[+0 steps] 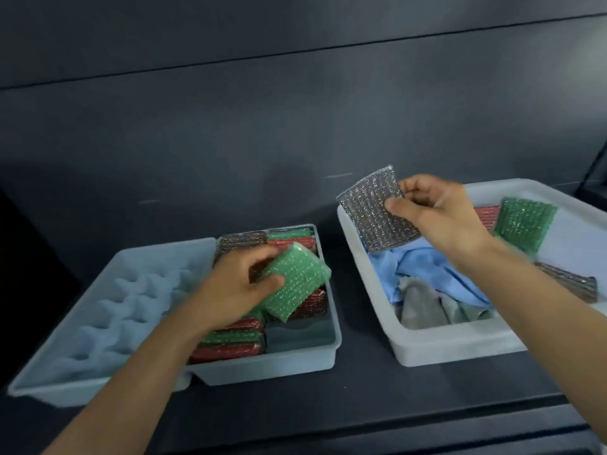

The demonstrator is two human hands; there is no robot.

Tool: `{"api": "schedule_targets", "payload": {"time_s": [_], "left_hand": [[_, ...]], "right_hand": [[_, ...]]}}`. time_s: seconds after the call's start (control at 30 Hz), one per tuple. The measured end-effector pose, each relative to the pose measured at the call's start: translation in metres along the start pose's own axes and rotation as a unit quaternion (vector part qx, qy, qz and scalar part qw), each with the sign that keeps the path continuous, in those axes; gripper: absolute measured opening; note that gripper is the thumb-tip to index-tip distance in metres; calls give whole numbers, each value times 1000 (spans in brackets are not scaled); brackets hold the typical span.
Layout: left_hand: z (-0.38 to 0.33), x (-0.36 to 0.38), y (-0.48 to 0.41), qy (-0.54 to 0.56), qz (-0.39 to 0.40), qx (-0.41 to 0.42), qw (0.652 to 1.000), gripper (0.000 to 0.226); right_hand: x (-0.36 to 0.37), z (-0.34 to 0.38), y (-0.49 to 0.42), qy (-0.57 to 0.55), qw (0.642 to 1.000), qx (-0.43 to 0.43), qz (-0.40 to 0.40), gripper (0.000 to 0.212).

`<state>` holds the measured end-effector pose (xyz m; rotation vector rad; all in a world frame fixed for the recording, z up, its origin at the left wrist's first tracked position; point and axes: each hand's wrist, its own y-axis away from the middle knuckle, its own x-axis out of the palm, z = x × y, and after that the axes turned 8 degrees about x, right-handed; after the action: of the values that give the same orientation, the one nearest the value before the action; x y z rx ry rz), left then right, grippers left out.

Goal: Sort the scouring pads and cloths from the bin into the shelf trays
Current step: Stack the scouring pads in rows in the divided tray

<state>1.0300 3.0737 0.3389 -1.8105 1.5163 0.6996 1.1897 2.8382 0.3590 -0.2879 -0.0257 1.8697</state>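
Observation:
My left hand (235, 287) grips a green scouring pad (295, 280) above the pad tray (302, 359), where red, green and silver pads stand packed on edge. My right hand (440, 213) pinches a silver scouring pad (374, 210) over the left end of the white bin (437, 348). Inside the bin lie a blue cloth (423, 267), a grey cloth (423, 305), a green pad (525, 221), a red pad (486, 213) partly hidden by my wrist, and a silver pad (571, 282) at the right.
A pale tray (108, 323) filled with rolled blue cloths sits left of the pad tray. All three containers rest on a dark shelf (361, 405) with a dark back wall (295, 110) close behind. The pad tray's front right compartment holds no pads.

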Motion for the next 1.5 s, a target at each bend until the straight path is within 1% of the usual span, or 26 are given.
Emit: {"api": "schedule_targets", "payload": {"time_s": [0.07,0.17,0.23,0.37,0.5,0.63,0.7,0.77,0.83,0.87,0.93,1.0,1.03,1.13,1.2,1.3,1.37,1.4,1.43,1.47,1.5], "left_hand": [[4,6,-2,-66,43,20,997,42],[9,18,-9,-161,84,55,982,39],[13,27,-13,-208,95,75,971,37],[20,47,-18,-248,89,97,960,34],[30,58,-20,-247,81,101,960,32],[44,39,-17,-194,58,96,975,32],[55,26,-16,-156,55,84,983,25],[62,18,-16,-123,59,79,988,18],[63,16,-17,-104,64,79,989,28],[65,15,-19,-90,63,78,991,31],[68,14,-21,-65,66,74,993,27],[72,12,-23,-58,74,67,993,17],[73,11,-23,-58,77,63,993,16],[71,10,-25,-71,89,63,992,22],[72,10,-26,-81,88,75,990,21],[71,12,-25,-79,80,87,990,13],[70,13,-25,-85,81,83,990,11],[69,13,-25,-91,83,79,989,10],[67,13,-25,-97,82,75,989,10],[64,13,-26,-101,71,70,990,11],[60,13,-28,-99,47,67,992,11]], "right_hand": [[9,4,3,-4,1000,-3,-4,8],[16,12,11,-12,1000,-13,0,10],[18,16,16,-9,1000,-22,-1,8],[20,20,26,-12,1000,-25,5,9],[34,17,39,20,999,-28,32,16],[51,5,49,42,994,-39,91,20],[61,-3,49,57,991,-29,116,18],[74,-13,48,114,985,-29,126,17],[84,-22,46,227,965,-57,123,16],[89,-23,47,294,944,-82,123,15],[99,-21,51,403,896,-135,127,17],[111,-17,52,467,856,-176,134,21],[117,-17,52,493,837,-191,138,23],[131,-22,46,556,794,-197,151,26],[136,-29,44,574,781,-182,169,26],[144,-39,46,595,757,-185,197,24],[145,-42,46,596,752,-192,206,24],[143,-42,45,591,755,-191,210,24],[139,-40,45,576,766,-187,213,26],[134,-38,45,555,784,-178,216,30],[128,-34,46,521,808,-171,212,32]]}}
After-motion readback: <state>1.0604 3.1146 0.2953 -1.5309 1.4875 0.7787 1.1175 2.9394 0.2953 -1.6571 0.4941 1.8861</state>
